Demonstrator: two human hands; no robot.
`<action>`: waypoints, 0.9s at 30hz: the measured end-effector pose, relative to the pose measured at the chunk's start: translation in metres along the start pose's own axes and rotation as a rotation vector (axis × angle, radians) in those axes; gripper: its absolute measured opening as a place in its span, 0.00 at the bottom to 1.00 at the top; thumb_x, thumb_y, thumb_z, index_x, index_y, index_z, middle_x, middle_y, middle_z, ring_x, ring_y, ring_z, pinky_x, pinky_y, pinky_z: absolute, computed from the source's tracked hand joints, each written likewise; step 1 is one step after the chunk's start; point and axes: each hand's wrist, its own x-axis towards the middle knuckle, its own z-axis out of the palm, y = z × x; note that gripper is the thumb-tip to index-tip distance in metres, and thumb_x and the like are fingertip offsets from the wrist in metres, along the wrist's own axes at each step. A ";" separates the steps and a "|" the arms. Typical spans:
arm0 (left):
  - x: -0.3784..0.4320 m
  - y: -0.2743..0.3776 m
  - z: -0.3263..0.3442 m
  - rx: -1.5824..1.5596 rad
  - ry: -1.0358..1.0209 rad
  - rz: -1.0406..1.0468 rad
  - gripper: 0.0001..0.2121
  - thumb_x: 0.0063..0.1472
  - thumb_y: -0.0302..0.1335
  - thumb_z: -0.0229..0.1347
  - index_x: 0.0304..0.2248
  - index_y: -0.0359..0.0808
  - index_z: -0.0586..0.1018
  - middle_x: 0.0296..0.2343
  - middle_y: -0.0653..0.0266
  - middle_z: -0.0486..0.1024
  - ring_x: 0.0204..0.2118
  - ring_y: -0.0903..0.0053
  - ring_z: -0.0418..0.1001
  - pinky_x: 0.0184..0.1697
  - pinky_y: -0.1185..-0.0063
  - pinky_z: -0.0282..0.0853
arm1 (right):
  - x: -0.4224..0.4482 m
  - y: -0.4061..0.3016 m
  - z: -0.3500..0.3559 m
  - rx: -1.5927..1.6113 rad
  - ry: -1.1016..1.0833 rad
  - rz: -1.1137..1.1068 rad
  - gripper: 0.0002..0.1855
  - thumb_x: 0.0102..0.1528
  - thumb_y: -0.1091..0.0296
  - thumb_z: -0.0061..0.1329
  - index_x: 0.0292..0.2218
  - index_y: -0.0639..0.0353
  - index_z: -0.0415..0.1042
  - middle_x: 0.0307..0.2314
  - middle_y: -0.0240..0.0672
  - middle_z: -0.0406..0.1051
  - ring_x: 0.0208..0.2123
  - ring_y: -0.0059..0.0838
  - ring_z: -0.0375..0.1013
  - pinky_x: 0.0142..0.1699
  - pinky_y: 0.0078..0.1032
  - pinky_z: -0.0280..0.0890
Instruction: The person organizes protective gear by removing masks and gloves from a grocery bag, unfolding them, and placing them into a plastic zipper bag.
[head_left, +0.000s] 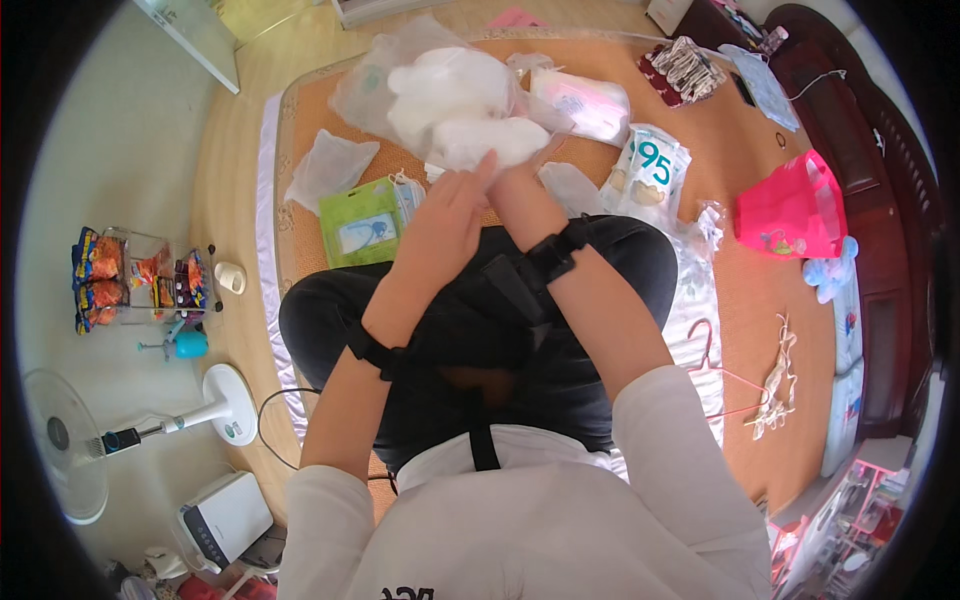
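Note:
A clear plastic bag (360, 97) with white, soft-looking bundles (469, 82) inside lies in front of my crossed legs. My left hand (446, 221) is at the bag's near edge, its index finger stretched over the plastic and the other fingers bent. Beside it, my right hand (514, 184) reaches to the same edge, its fingers hidden by the plastic and the left hand. To the left of the bag lies a green packet (360, 221), with blue-and-white face masks (409, 196) at its side. An empty-looking clear plastic bag (330, 169) rests beyond the packet.
The woven mat (750, 300) also bears a pink-and-white package (581, 105), a printed white packet (646, 169), a pink bucket-like container (791, 206) and a red clothes hanger (709, 367). On the floor at left stand a fan (229, 405), a snack rack (154, 277) and a spray bottle (187, 345).

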 end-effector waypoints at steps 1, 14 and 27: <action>0.001 0.004 0.003 -0.020 0.006 0.034 0.24 0.50 0.16 0.45 0.49 0.37 0.63 0.26 0.55 0.65 0.29 0.61 0.63 0.35 0.74 0.61 | 0.000 -0.001 0.000 -0.024 0.005 0.018 0.20 0.54 0.67 0.35 0.47 0.64 0.58 0.43 0.42 0.63 0.42 0.35 0.65 0.47 0.27 0.62; -0.004 0.007 -0.009 -0.004 -0.096 -0.063 0.24 0.48 0.23 0.49 0.47 0.34 0.62 0.33 0.55 0.65 0.38 0.63 0.63 0.43 0.71 0.58 | -0.013 -0.038 0.016 -0.427 0.086 0.144 0.20 0.53 0.66 0.38 0.46 0.65 0.59 0.40 0.41 0.64 0.40 0.32 0.66 0.45 0.26 0.62; 0.008 -0.015 -0.023 -1.457 0.180 -0.772 0.25 0.53 0.30 0.53 0.49 0.35 0.57 0.43 0.62 0.64 0.45 0.73 0.65 0.44 0.73 0.66 | -0.020 -0.012 0.048 -0.587 0.114 0.076 0.20 0.52 0.65 0.41 0.45 0.66 0.60 0.38 0.41 0.66 0.39 0.30 0.67 0.43 0.24 0.63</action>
